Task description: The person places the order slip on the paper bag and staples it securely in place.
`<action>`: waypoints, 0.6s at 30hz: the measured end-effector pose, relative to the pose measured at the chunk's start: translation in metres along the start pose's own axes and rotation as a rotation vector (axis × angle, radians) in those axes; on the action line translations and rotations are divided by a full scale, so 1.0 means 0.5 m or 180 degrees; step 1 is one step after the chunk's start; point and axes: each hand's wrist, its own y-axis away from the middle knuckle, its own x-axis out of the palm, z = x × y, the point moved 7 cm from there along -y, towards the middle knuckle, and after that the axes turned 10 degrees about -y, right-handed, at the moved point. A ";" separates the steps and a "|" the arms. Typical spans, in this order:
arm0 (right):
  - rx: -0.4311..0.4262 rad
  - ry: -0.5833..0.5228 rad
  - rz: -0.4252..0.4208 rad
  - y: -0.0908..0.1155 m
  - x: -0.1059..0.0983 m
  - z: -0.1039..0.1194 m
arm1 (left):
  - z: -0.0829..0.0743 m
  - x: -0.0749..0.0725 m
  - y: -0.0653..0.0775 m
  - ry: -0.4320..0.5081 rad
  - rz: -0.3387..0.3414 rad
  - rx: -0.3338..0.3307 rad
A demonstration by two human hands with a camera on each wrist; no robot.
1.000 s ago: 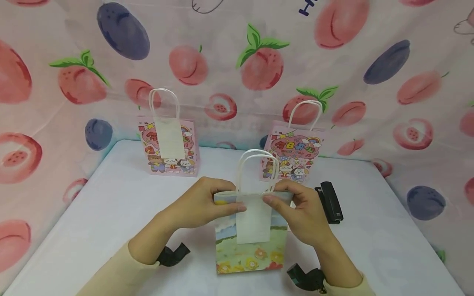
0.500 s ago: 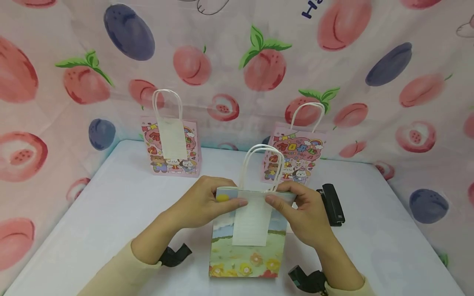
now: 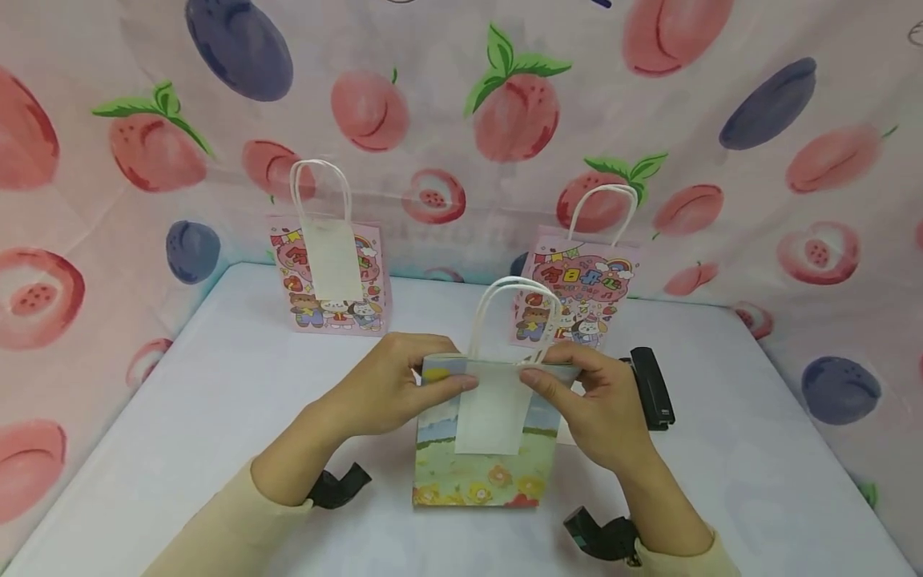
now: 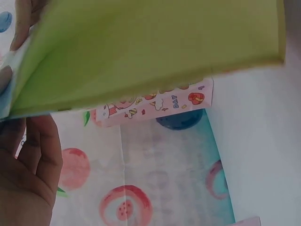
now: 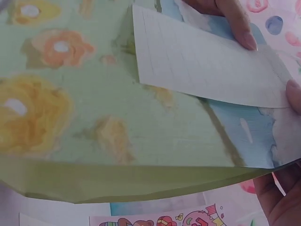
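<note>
Both hands hold a paper gift bag printed with a meadow and flowers, above the white table in the head view. My left hand pinches its top edge on the left, thumb in front and fingers behind. On the right, my right hand grips the same edge likewise. A white paper slip hangs down the bag's front, a thumb tip at each side of its top. White twisted handles rise between the hands. The right wrist view shows the slip with its lower end lifted from the print.
Two pink cartoon gift bags stand at the back, the left bag with a white slip on its front, the right bag partly behind the held bag's handles. A black stapler lies beside my right hand. A fruit-print cloth hangs behind.
The held bag's lower edge first came slightly nearer, then swung away from me. Both hands keep their hold on the top edge. The head view has shifted a little.
</note>
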 end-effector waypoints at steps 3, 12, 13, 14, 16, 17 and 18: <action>0.0060 0.0086 0.0011 -0.003 -0.002 0.004 | -0.003 -0.012 -0.002 -0.0186 -0.0139 0.0049; 0.0235 0.0383 0.0026 -0.005 -0.025 -0.005 | 0.018 -0.032 0.005 -0.0377 -0.0386 0.0043; 0.0240 0.0397 0.0018 -0.006 -0.027 -0.005 | 0.020 -0.035 0.005 -0.0381 -0.0407 0.0037; 0.0256 0.0412 0.0006 -0.007 -0.030 -0.006 | 0.022 -0.038 0.004 -0.0384 -0.0431 0.0050; 0.0274 0.0443 -0.0020 -0.010 -0.037 -0.007 | 0.027 -0.044 0.002 -0.0382 -0.0488 0.0075; 0.0286 0.0463 -0.0032 -0.012 -0.041 -0.007 | 0.029 -0.048 0.000 -0.0386 -0.0522 0.0091; 0.0304 0.0483 -0.0041 -0.015 -0.045 -0.008 | 0.032 -0.051 -0.001 -0.0383 -0.0550 0.0109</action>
